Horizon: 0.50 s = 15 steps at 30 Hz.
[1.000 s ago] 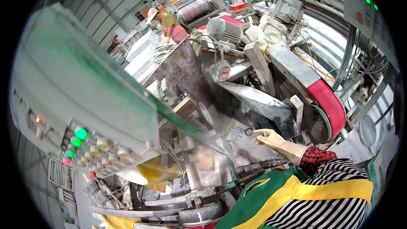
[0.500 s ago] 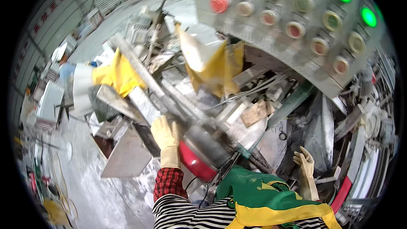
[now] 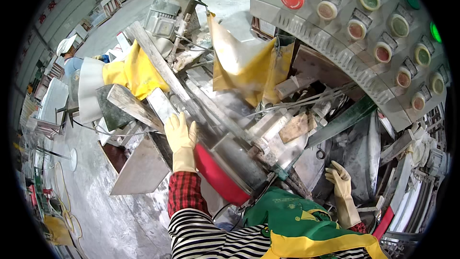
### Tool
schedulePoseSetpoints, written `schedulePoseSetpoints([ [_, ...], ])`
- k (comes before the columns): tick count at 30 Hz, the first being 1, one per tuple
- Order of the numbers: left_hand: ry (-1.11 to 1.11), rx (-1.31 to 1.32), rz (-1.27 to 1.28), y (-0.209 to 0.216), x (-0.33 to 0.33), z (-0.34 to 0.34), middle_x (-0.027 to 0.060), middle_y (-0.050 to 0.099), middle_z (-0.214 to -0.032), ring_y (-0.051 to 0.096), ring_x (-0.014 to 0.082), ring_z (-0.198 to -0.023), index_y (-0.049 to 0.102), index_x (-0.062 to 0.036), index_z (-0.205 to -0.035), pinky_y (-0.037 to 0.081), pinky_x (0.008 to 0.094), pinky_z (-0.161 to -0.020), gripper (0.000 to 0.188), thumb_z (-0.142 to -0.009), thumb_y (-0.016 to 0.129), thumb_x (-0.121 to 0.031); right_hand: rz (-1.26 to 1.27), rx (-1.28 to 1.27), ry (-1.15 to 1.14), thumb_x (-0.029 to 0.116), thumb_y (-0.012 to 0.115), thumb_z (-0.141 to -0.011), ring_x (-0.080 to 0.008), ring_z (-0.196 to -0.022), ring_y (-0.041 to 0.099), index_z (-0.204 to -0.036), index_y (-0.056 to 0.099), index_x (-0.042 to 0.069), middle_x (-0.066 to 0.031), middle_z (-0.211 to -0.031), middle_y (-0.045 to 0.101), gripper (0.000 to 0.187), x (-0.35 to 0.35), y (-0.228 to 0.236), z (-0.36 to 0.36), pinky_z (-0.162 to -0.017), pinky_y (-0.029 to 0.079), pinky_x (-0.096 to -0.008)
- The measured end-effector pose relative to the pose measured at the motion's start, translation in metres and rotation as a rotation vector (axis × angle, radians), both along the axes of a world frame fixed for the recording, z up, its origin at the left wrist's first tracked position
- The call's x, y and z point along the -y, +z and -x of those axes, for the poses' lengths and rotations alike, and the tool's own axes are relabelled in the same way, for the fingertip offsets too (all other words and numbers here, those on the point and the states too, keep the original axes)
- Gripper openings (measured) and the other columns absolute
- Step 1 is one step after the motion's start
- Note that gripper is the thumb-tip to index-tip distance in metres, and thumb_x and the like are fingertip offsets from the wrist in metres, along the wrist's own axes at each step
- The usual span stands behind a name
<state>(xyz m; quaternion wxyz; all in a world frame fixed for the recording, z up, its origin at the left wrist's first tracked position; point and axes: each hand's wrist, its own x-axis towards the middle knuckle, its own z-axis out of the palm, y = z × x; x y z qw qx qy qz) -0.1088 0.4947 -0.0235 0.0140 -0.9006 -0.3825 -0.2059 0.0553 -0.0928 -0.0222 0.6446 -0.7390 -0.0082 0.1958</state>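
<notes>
My left hand (image 3: 182,139), in a cream rubber glove, lies with its fingers stretched out at the near end of a pale strip (image 3: 161,104). Whether it presses on the strip or only hovers over it I cannot tell. Right beside that hand is a machine part with a red curved guard (image 3: 216,176) and a grey housing (image 3: 238,162). My right hand (image 3: 341,184), gloved alike, hangs at the lower right with loosely bent fingers and nothing visible in it. It is nearest to a dusty grey sheet (image 3: 360,156).
A grey control panel (image 3: 268,7) with a red button and several round buttons overhangs the upper right. Yellow cloths (image 3: 134,72) drape over the dusty machine. A brown board (image 3: 143,168) juts out at left. Another person (image 3: 72,60) in a pale hat stands far left.
The view has shifted, so the control panel sits farther right and shows sharper. Both hands appear slightly higher and a little to the left, their poses nearly the same.
</notes>
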Motion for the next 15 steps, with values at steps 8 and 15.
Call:
schedulePoseSetpoints([
  [8, -0.215, -0.024, -0.021, 0.000, 0.079, 0.043, 0.0237, 0.048, -0.145, 0.044, 0.0466, -0.134, 0.049, -0.0050, -0.143, 0.033, 0.0532, -0.115, 0.064, -0.088, 0.070, -0.029, -0.016, -0.048, -0.066, 0.016, 0.056, -0.104, -0.0193, -0.089, 0.073, -0.144, 0.052, 0.002, -0.0172, -0.116, 0.072, 0.043, 0.017, -0.007, 0.019, -0.084, 0.059, -0.0312],
  [15, -0.321, -0.016, -0.109, 0.039, 0.026, 0.052, 0.0201, 0.058, -0.131, 0.052, 0.0407, -0.123, 0.058, -0.0034, -0.131, 0.040, 0.0505, -0.107, 0.076, -0.068, 0.085, -0.036, -0.016, -0.024, -0.055, 0.015, 0.056, -0.104, -0.0189, -0.088, 0.073, -0.144, 0.053, 0.002, -0.0175, -0.116, 0.072, 0.042, 0.032, -0.012, 0.010, -0.082, 0.059, -0.0296],
])
